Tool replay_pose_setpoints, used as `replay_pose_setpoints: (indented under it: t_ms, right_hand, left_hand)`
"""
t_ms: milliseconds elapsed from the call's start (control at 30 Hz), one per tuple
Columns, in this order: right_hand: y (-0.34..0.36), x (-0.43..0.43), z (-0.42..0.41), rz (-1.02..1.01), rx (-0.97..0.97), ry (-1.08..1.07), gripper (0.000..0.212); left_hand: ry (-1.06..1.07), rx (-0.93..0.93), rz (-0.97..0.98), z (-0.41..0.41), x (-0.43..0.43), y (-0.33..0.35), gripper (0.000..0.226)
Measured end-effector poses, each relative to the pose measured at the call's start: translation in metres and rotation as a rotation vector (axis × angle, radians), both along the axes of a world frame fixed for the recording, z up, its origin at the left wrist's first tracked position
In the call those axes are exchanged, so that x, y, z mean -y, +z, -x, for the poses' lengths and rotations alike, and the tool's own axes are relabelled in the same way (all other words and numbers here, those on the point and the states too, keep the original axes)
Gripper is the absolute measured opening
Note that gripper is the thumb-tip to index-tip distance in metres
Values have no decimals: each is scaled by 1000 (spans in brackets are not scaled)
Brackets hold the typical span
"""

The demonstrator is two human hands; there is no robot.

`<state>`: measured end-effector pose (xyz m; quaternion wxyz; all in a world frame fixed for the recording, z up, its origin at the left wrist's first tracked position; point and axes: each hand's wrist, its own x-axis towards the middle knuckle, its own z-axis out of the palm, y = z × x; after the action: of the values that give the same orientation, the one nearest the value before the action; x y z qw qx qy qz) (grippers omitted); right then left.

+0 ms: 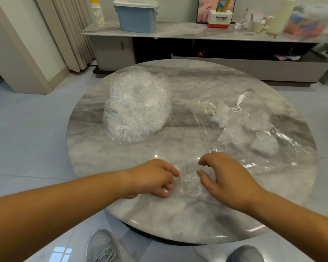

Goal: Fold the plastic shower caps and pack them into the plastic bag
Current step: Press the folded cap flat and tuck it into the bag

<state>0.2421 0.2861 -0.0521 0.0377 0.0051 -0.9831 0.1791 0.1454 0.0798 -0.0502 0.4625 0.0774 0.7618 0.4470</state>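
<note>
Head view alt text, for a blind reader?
A left hand pinches a shower cap on a marble table, the right hand curved beside it. Beyond lie a heap of unfolded caps and a plastic bag holding folded ones.

A home living room; round marble coffee table (178, 220); low media cabinet (273, 69); curtains (72, 35); tiled floor (27, 138)

The left hand (151, 178) and right hand (227, 176) are bare, as are both forearms (55, 205) out to the frame's lower corners. At the bottom edge are two grey mesh sneakers (102, 246). The one at lower left has pale laces.
</note>
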Motion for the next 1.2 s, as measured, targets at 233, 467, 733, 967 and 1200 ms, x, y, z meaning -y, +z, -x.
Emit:
replay_pose_setpoints:
  t_ms: [233,467,733,967,1200]
  right_hand:
    - [1,1,11,1,349,-218,45]
    - [4,1,12,162,454,-184,28]
    - [12,1,6,590,259,-195,26]
    - [14,25,5,1160,219,-210,36]
    - [-7,21,-6,740,317,67,32]
  left_hand:
    - [-246,-134,95,-1,-10,12,29]
    - [-351,-186,155,-4,-10,15,14]
    - [-333,-145,106,-1,-4,13,49]
    - [-348,-92,32,0,-2,15,79]
    - [-136,13,-41,7,4,12,83]
